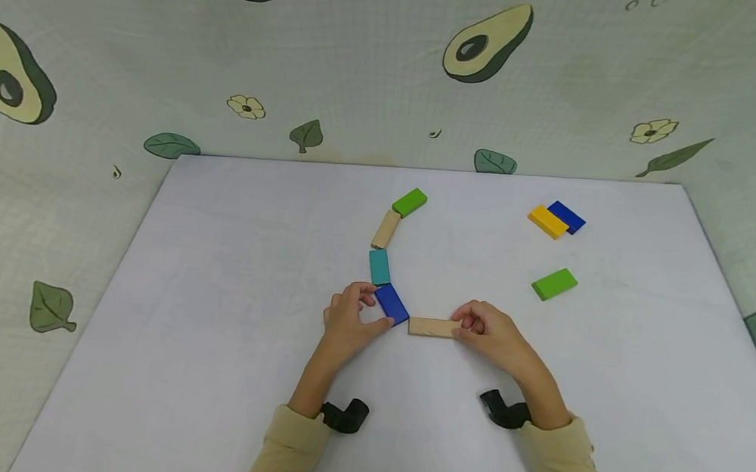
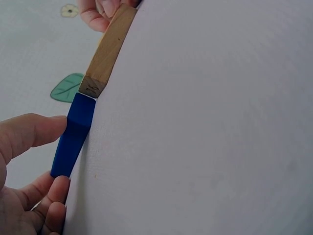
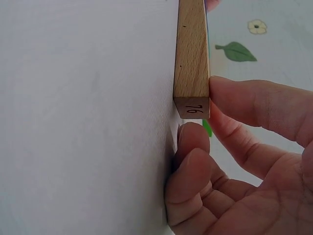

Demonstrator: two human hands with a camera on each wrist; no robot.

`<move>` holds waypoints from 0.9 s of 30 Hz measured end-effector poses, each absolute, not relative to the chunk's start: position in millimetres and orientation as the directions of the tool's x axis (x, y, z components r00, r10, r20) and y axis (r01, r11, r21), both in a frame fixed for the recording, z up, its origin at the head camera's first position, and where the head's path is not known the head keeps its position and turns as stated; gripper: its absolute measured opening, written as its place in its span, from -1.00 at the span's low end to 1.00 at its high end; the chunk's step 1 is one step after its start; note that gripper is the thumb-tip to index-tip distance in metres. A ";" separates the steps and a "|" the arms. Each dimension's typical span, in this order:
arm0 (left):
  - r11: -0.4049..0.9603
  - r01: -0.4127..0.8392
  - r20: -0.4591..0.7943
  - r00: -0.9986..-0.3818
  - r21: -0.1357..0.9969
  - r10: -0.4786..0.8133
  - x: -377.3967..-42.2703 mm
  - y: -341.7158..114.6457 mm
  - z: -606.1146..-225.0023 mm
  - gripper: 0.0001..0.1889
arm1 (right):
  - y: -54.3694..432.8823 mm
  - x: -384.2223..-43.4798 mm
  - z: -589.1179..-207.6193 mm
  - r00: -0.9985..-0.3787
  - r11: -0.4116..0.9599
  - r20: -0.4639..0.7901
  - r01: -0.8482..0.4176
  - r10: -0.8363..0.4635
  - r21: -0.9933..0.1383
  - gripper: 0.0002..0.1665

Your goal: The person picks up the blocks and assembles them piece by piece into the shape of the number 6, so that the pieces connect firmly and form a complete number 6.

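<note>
A row of flat blocks curves down the white table in the head view: a green block (image 1: 410,203), a wooden block (image 1: 386,230), a teal block (image 1: 379,267), then a blue block (image 1: 392,304). My left hand (image 1: 350,326) holds the blue block by its ends, thumb at the near end and fingers at the far one. A longer-looking plain wooden block (image 1: 431,328) meets the blue block's near corner. My right hand (image 1: 494,338) pinches that block's right end between thumb and finger. The number 76 shows on its end face (image 3: 191,108) in the right wrist view.
At the back right a yellow block (image 1: 548,222) leans over or lies against a dark blue block (image 1: 567,217). Another green block (image 1: 554,284) lies nearer. The white tabletop (image 1: 226,252) meets an avocado-print cloth (image 1: 366,75). Black wrist devices (image 1: 505,411) sit on both wrists.
</note>
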State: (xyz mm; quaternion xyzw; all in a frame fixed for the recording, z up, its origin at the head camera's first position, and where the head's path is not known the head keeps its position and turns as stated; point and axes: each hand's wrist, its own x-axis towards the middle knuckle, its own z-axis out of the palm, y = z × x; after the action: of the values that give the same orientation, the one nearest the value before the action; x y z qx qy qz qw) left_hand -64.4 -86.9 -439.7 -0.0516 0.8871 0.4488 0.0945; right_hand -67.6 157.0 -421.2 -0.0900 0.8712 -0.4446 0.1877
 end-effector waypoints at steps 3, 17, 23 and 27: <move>0.589 -0.177 -0.215 -0.977 0.788 -0.006 -64.3 -86.9 -439.8 -0.45 | 156.2 -67.2 -421.3 -0.915 0.589 -0.245 0.010 -0.322 -0.808 -0.83; 0.589 -0.174 -0.213 -0.977 0.789 -0.004 -63.7 -86.6 -440.8 -0.46 | 153.5 -65.6 -420.4 -0.922 0.596 -0.225 -0.007 -0.314 -0.803 -0.84; 0.589 -0.168 -0.206 -0.979 0.791 -0.002 -63.1 -86.8 -441.5 -0.46 | 153.8 -65.1 -420.7 -0.921 0.601 -0.227 -0.011 -0.318 -0.799 -0.84; 0.589 -0.166 -0.204 -0.979 0.791 -0.003 -62.8 -86.7 -441.4 -0.46 | 154.0 -65.3 -420.9 -0.920 0.604 -0.226 -0.015 -0.321 -0.797 -0.84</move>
State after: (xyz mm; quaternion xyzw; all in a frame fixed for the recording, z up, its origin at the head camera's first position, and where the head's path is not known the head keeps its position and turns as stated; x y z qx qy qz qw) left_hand -62.8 -86.7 -441.4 -0.0476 0.8868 0.4506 0.0907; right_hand -65.3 154.0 -420.9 -0.0956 0.8779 -0.4348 0.1762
